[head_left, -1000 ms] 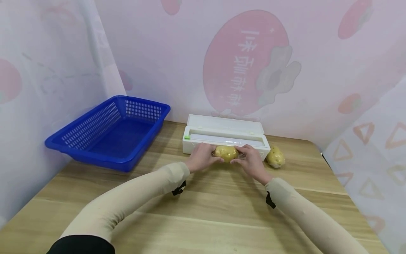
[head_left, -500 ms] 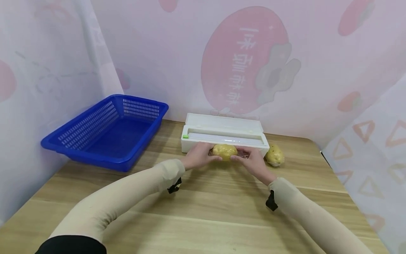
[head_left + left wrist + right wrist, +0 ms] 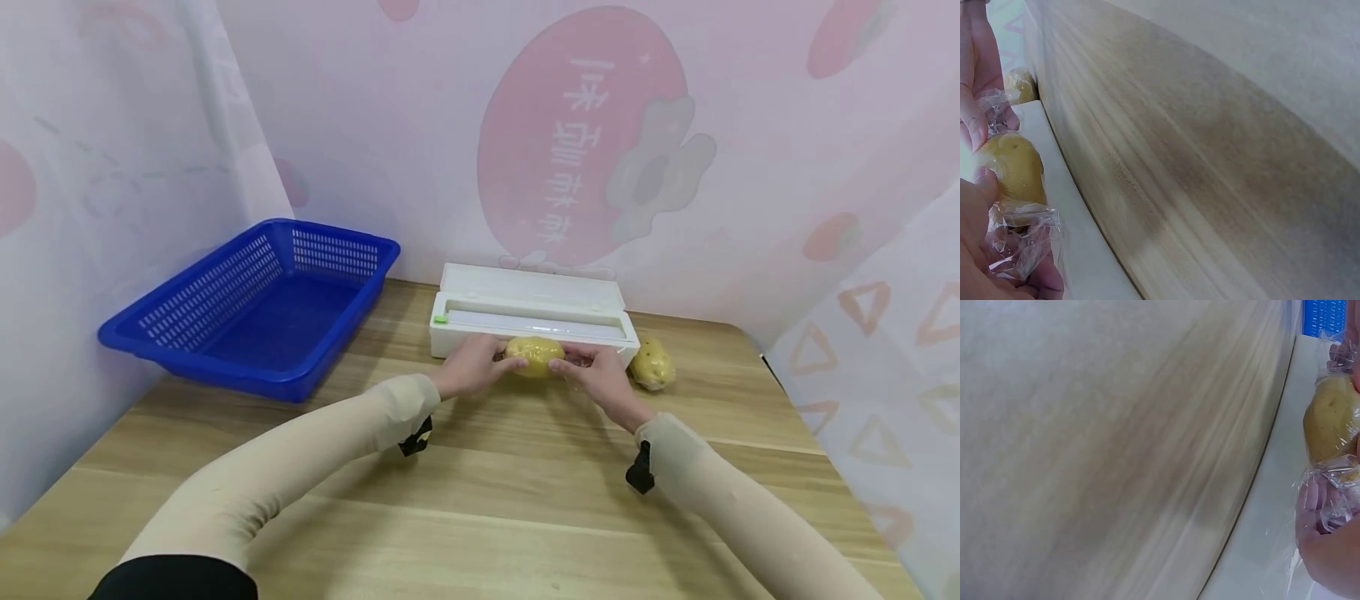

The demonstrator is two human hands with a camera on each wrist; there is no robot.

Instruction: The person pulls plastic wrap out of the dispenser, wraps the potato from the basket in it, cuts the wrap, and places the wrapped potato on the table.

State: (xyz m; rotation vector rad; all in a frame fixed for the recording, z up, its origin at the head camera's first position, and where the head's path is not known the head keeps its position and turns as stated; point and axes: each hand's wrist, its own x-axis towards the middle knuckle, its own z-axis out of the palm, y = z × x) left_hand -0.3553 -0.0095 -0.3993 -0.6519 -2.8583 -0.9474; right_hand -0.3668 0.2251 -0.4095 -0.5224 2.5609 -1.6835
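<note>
A yellow potato (image 3: 535, 356) in clear cling film is held level between my two hands, close in front of the white cling film dispenser (image 3: 450, 340). My left hand (image 3: 474, 367) grips its left end, the thumb pressing on the skin. On the opposite end my right hand (image 3: 606, 385) holds it the same way. Loose crumpled film (image 3: 1019, 247) bunches over the left fingers in the left wrist view. More film (image 3: 1338, 506) gathers around the right fingers in the right wrist view. The potato's underside and some fingertips are hidden.
Another potato (image 3: 652, 365), film-wrapped, lies against the dispenser's right end. The dispenser's lid (image 3: 532, 286) stands raised at the back, with a green slider (image 3: 440, 319) at its left. A blue plastic basket (image 3: 300, 379) sits at the left of the wooden table (image 3: 480, 517).
The thumbs have shifted inward onto the front of the potato. Both hands stay at its ends, and the dispenser, basket and other potato keep their places; the head view tilts slightly.
</note>
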